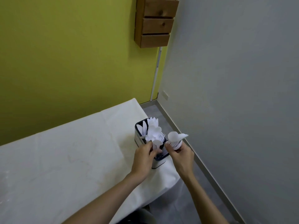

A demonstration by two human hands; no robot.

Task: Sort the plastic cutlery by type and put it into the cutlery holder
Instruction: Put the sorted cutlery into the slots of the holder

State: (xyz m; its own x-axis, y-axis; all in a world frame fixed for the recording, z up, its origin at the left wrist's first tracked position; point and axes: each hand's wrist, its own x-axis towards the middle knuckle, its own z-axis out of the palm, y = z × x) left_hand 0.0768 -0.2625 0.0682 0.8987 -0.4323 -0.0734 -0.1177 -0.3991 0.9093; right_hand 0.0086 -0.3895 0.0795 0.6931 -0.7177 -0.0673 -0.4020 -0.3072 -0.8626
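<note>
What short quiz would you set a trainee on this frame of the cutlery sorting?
1. True or false: the cutlery holder stands on the white-covered table, near its edge.
2. What does the right hand hold? A) a bunch of white cutlery B) nothing C) a wooden drawer
3. Which hand pinches a single white spoon over the holder?
Key: 1 true; 2 A; 3 the left hand.
</note>
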